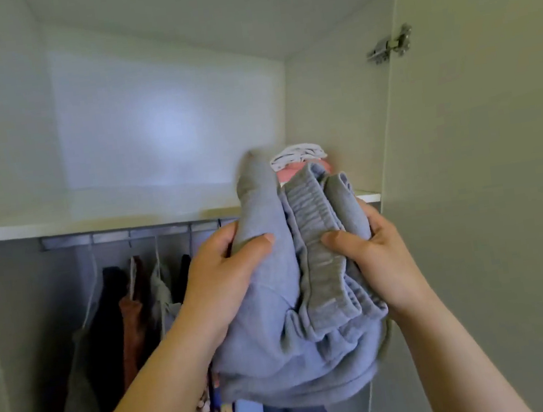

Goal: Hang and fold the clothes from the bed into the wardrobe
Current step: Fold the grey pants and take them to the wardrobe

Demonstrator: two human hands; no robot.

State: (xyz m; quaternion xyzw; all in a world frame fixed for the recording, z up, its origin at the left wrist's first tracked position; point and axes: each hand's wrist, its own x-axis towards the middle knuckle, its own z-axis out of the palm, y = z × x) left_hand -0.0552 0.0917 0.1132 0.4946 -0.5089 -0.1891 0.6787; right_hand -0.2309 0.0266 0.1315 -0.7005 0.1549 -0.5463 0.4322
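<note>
Grey bundle (308, 287) (folded sweat clothes, a ribbed waistband showing) held up before the open wardrobe, its top level with the shelf (91, 212) but, as far as can be seen, not yet resting on it. Left hand (224, 274) grips the bundle's left side, thumb across the front and fingers curled behind; right hand (373, 254) grips the right side likewise, thumb on the waistband. At the shelf's right end, just behind the bundle, lies a small stack (298, 160) of folded pieces, white over pink. Below the shelf, several clothes (128, 311) hang from the rail (111, 235). Part of the task appears done: some items hung, some folded and shelved. The step in hand is judged to be setting the bundle on the shelf, beside or on the stack. The bed is out of view, so what remains there cannot be told.
</note>
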